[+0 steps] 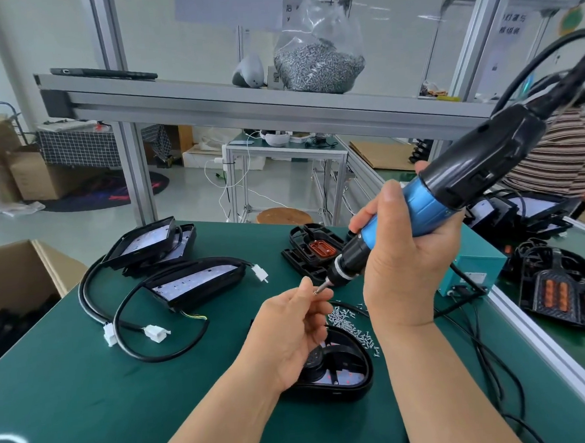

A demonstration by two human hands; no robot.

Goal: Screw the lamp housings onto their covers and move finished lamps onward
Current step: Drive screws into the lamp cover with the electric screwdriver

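My right hand (402, 249) grips a blue and black electric screwdriver (453, 184), tilted with its bit pointing down to the left. My left hand (290, 327) pinches a small screw (315, 292) against the bit's tip. Below my left hand lies a black lamp housing (341, 372) on the green table (89, 388), partly hidden by that hand. A heap of loose screws (350, 324) lies just beyond it. A black cover with an orange gasket (315, 250) sits further back.
Two lamps with LED boards (192, 282) (152, 243) and black cables with white plugs lie at the left. A cardboard box (17, 275) stands off the left edge. More lamp parts (569, 290) and a teal power box (475, 271) are at the right. A bag of screws (319, 62) sits on the shelf.
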